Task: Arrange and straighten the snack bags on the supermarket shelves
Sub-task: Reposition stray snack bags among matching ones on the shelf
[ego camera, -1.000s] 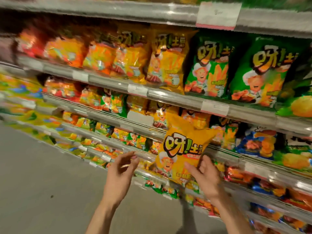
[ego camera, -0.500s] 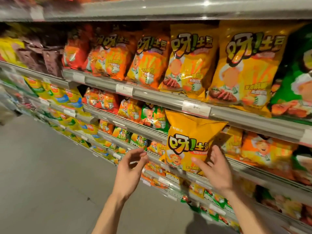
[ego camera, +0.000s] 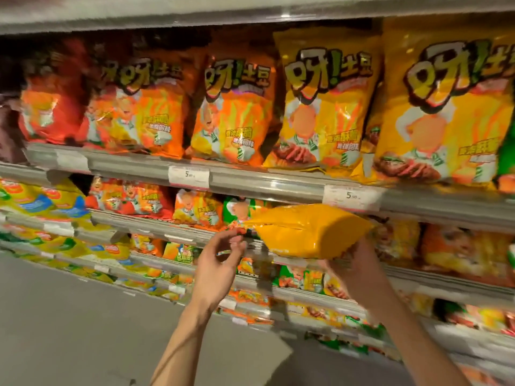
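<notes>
Status: one bag in hand, not yet shelved; the task is judged to be in progress.

The glossy yellow-orange foil snack bag (ego camera: 309, 232) is off the shelves. It lies tipped over, nearly flat, its plain underside toward the camera, in front of the grey metal shelf rail (ego camera: 264, 185) that carries the white price tags (ego camera: 351, 196). It sits just below that rail and touches no shelf that can be seen.

The right hand (ego camera: 355, 264) supports this bag from beneath at its right end; the fingers are hidden under the foil and blurred, but the hand appears to be gripping the bag's lower edge. The left hand (ego camera: 220, 256) is near the bag's left tip, apart from it, fingers loosely curled and holding nothing.

Upper shelf: the row of large yellow bags with cartoon chef print (ego camera: 326, 107) and the orange bags of the same print (ego camera: 234, 112) stand upright and face forward in fair order. A flattened yellow piece of packaging (ego camera: 312, 169) lies at the foot of the yellow bags on the shelf edge; whether it is a fallen bag cannot be told.

Middle shelf: small orange and green bags (ego camera: 195, 207) stand behind the held bag, somewhat crowded. To the right, orange bags (ego camera: 459, 246) are blurred; their order cannot be judged.

Remaining, by judgement: turn the held bag upright, face it forward, and seat it with its matching colour. Lower shelves are too blurred to assess and should be treated as unchecked.
</notes>
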